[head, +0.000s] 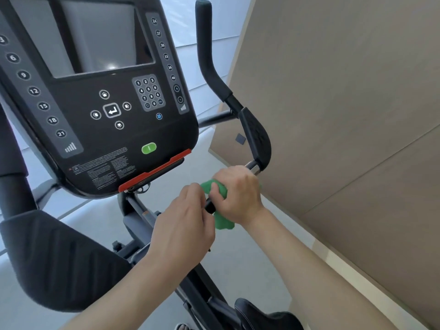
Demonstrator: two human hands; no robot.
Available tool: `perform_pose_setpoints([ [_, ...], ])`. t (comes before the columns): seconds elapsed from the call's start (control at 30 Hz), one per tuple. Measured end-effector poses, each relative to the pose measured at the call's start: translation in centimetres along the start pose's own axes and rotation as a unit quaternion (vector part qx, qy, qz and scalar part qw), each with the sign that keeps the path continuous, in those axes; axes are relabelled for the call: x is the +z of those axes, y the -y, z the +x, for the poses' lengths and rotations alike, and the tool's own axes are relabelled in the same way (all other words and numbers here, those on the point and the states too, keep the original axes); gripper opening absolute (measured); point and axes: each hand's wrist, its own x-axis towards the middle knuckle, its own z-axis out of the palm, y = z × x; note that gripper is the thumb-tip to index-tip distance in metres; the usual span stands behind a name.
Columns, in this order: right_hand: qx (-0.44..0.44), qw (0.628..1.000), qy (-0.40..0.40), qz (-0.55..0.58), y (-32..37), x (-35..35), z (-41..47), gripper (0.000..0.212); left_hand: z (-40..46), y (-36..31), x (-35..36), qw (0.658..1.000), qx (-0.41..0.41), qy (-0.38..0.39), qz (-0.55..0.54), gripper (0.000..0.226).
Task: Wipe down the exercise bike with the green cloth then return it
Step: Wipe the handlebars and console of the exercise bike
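The exercise bike's black console (100, 110) fills the upper left, with its right handlebar (256, 136) running down to a chrome section (252, 167). My right hand (240, 194) grips the green cloth (217, 189), wrapped round the handlebar's lower end just below the chrome part. A corner of the cloth hangs below the hand. My left hand (183, 225) sits right beside it, fingers curled at the black end of the bar (209, 207) and touching the cloth's edge.
A tan panelled wall (345, 115) stands close on the right. The left arm pad (59, 258) is at lower left, the black saddle (266, 315) at the bottom. Pale floor shows under the frame.
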Motion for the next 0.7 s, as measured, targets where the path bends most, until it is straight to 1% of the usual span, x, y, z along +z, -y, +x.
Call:
perform_pose_setpoints([
  [0.1, -0.04, 0.999, -0.013, 0.02, 0.9, 0.9, -0.8, 0.025, 0.0, 0.0, 0.0, 0.999, -0.008, -0.019, -0.028, 0.021],
  [0.2, -0.104, 0.994, -0.015, 0.022, -1.3, 0.0, 0.1, 0.027, 0.0, 0.1, 0.1, 1.0, 0.007, -0.015, -0.017, 0.025],
  [0.23, -0.094, 0.995, -0.009, 0.016, -2.3, -0.6, 0.7, 0.03, 0.1, 0.3, 0.2, 1.0, 0.013, -0.011, -0.004, 0.026],
  [0.33, 0.017, 1.0, 0.008, -0.007, -5.2, -1.8, 2.2, 0.041, 0.0, 0.4, 0.3, 1.0, 0.018, -0.004, 0.018, 0.023],
  [0.43, 0.06, 0.998, 0.005, -0.009, -5.6, -2.0, 2.3, 0.042, 0.0, 0.2, 0.2, 1.0, 0.018, -0.001, 0.019, 0.022],
  [0.5, 0.062, 0.998, -0.014, -0.01, -4.0, -1.8, 1.7, 0.036, -0.1, 0.2, 0.2, 1.0, 0.023, -0.001, 0.02, 0.02],
  [0.57, 0.045, 0.999, -0.018, -0.009, -1.3, -0.7, 0.3, 0.032, 0.0, 0.3, 0.3, 0.999, 0.026, 0.0, 0.019, 0.018],
  [0.63, 0.012, 1.0, -0.006, -0.004, 1.5, 0.5, -0.8, 0.036, 0.1, 0.5, 0.3, 1.0, 0.028, -0.001, 0.01, 0.018],
  [0.7, -0.032, 0.999, 0.03, -0.007, 2.1, 0.2, -0.5, 0.044, 0.1, 0.5, 0.4, 1.0, 0.029, -0.001, -0.001, 0.02],
])
